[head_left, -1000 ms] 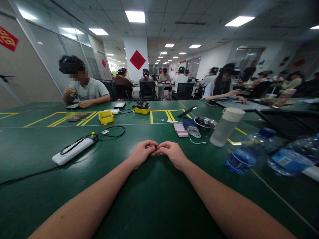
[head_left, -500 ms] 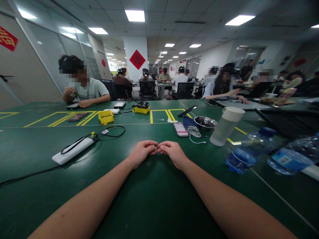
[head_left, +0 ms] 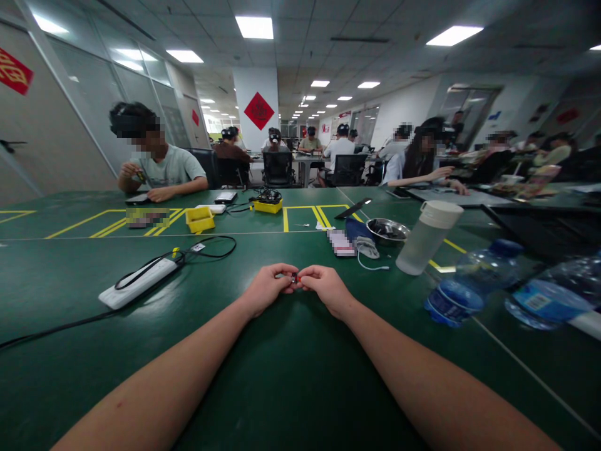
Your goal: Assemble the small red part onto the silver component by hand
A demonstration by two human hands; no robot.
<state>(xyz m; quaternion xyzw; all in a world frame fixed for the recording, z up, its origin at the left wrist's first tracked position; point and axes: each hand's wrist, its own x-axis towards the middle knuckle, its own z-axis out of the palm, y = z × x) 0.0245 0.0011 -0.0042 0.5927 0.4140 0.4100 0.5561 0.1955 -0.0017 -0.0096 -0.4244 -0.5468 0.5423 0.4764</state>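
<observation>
Together, the left hand (head_left: 267, 285) and right hand (head_left: 325, 286) are finger-pinching a glinting black-and-red piece (head_left: 294, 278); a round metal bowl (head_left: 390, 242) is resting at their two o'clock.

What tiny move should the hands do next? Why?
Maybe the right hand should loosen slightly for a peek: it and the left hand both pinch the tiny dark-and-red item, and their fingers hide much of it.
</observation>
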